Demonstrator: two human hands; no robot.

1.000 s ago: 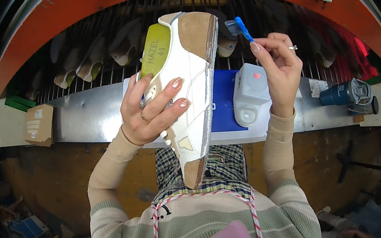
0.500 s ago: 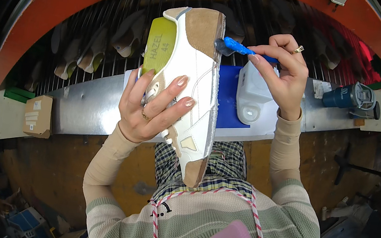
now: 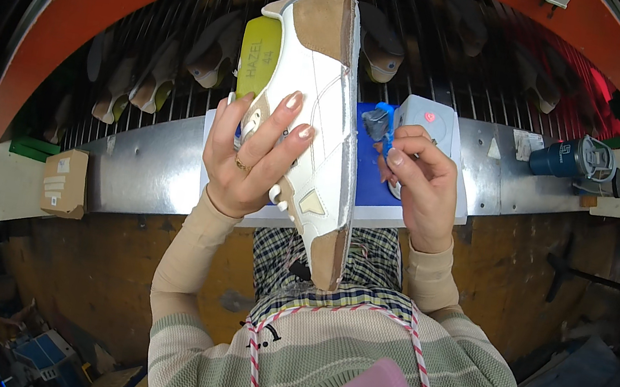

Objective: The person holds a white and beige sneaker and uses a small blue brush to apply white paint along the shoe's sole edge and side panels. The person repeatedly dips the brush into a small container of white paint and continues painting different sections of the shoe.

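Observation:
A white shoe upper with brown suede at heel and toe (image 3: 318, 127) is held on its side, heel away from me and toe toward me. A yellow-green last (image 3: 259, 67) sticks out of its opening. My left hand (image 3: 240, 156) is closed around the laced side, its fingers across the white panel. On the other side of the shoe, my right hand (image 3: 429, 190) pinches a blue-handled brush (image 3: 391, 126) with a dark grey head, which is apart from the sole edge. Behind that hand stands a whitish container (image 3: 423, 113), partly hidden.
A blue sheet (image 3: 366, 178) lies on a white board over the metal bench (image 3: 147, 171). Several shoes on lasts (image 3: 155, 85) lie on the roller rack beyond, under an orange frame (image 3: 54, 39). A cardboard box (image 3: 64, 183) stands left, a blue tumbler (image 3: 560, 159) right.
My right hand has come down toward me, taking the brush off the shoe's heel edge; its handle now points upright. The shoe has shifted slightly away from me, still in my left hand.

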